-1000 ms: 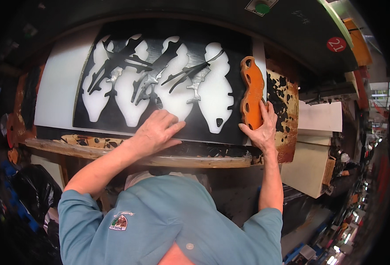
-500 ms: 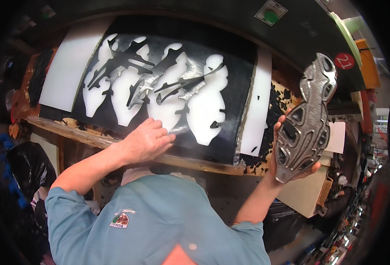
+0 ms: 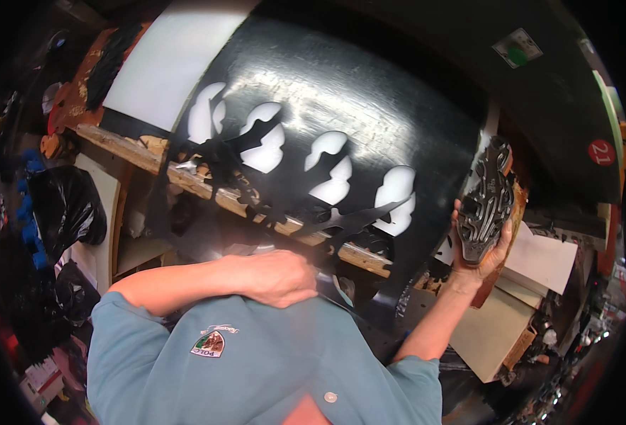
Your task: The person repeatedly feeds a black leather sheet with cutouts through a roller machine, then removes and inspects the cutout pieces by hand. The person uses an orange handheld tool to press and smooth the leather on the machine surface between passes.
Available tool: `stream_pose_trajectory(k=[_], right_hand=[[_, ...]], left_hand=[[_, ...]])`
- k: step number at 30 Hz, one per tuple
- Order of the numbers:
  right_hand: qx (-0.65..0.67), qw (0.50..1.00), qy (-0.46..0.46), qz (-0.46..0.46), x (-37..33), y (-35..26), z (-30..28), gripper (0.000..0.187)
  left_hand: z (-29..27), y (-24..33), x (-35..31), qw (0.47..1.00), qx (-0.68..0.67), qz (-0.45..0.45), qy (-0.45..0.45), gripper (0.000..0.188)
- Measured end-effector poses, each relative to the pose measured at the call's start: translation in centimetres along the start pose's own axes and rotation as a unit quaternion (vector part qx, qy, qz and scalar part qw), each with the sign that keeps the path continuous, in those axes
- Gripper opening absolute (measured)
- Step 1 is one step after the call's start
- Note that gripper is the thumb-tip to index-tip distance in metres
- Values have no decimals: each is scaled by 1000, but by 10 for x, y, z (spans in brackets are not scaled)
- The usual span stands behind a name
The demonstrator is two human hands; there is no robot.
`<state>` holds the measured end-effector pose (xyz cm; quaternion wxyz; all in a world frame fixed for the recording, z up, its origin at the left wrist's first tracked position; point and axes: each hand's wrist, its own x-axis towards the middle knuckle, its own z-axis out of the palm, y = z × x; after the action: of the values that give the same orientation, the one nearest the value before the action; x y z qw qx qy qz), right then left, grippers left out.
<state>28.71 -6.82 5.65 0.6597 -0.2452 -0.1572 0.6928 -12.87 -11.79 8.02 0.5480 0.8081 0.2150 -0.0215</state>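
Pull black sheet (image 3: 348, 78) nice and even with left hand (image 3: 282, 278) fisted on its edge, cradling metal die (image 3: 488, 198) in half-curled right hand (image 3: 495, 256).

This was a factory workshop, no mistake! A dark machine (image 3: 561, 95) loomed at the top right, green button (image 3: 517, 56) and all; a black sheet (image 3: 306, 71) full of curvy cut-outs ran over the rough wooden counter (image 3: 114, 145); a ridged metal die (image 3: 487, 195) showed at the right, a bulging black bag (image 3: 67, 205) at the left!
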Motion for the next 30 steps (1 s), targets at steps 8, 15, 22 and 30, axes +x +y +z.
stream_pose_trajectory(k=[8, 15, 22, 30], right_hand=[[-810, 547, 197, -74, 5, 51, 23, 103], [-853, 465, 217, -91, -1, 69, 4, 100], [-863, 457, 181, -117, -5, 63, -6, 99], [-867, 454, 176, -107, -7, 61, -10, 99]], left_hand=[[-15, 8, 13, 996, -29, 68, 45, 25], [-132, -52, -13, 856, 318, -137, 385, 59], [-120, -49, -114, 938, 129, -173, 270, 68], [-205, -67, -191, 898, 61, -400, 173, 29]])
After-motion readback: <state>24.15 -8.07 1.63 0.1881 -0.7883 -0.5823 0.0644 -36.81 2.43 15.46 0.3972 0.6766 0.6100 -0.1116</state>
